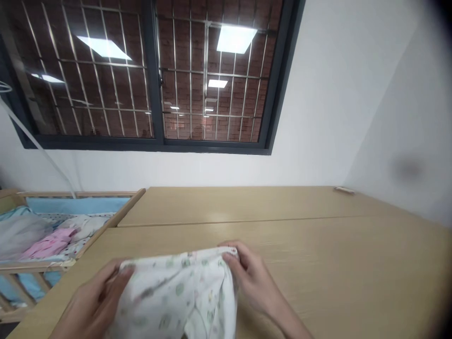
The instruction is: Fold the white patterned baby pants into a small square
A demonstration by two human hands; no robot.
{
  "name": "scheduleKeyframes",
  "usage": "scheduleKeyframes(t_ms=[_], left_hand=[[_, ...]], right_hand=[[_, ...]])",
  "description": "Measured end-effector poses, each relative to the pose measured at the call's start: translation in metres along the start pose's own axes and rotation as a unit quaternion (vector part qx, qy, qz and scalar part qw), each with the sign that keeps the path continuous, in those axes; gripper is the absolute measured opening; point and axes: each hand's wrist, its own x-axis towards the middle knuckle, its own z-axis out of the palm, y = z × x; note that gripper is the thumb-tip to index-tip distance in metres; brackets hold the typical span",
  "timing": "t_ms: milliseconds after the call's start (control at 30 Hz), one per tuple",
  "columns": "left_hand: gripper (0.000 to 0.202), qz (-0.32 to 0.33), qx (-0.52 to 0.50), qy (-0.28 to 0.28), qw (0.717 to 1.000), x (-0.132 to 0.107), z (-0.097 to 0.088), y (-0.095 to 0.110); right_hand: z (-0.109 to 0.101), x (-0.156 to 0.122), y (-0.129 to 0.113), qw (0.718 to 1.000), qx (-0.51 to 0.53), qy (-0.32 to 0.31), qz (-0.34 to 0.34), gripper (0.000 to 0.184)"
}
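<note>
Barred window (158, 75) in white wall (328, 94)

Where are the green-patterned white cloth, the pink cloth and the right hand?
Green-patterned white cloth (173, 289): head view, middle of its visible surface.
Pink cloth (52, 243): head view, middle of its folds.
Right hand (251, 277): head view, middle of the hand.

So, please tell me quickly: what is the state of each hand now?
Left hand: closed, pinching the upper left corner of the white patterned cloth.
Right hand: closed, pinching the cloth's upper right corner.
</note>
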Motion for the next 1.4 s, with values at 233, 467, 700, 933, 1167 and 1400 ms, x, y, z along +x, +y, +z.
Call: scheduleKeyframes(t_ms=[233,467,700,933,1167,1400], left_hand=[[0.034,0.054,0.170,-0.088,0.980,0.139,0.083,0.024],[0.033,0.025,0.200,-0.136,0.970,0.168,0.181,-0.036],[0.042,0.011,0.219,-0.099,0.971,0.203,0.203,-0.049],[0.051,0.150,0.208,-0.163,0.953,0.159,0.230,-0.040],[0.066,0.114,0.235,-0.199,0.945,0.130,0.252,-0.061],[0.063,0.110,0.248,-0.192,0.943,0.132,0.255,-0.065]], right_hand=[[-0.040,0.135,0.067,0.969,-0.242,-0.013,0.041,0.016],[-0.014,0.172,0.172,0.951,-0.280,0.002,0.133,0.011],[-0.010,0.193,0.206,0.935,-0.308,0.029,0.172,0.021],[-0.019,0.180,0.188,0.923,-0.337,0.003,0.186,0.061],[0.005,0.129,0.161,0.877,-0.428,-0.138,0.172,0.067],[-0.049,0.133,0.156,0.853,-0.456,-0.155,0.200,0.064]])
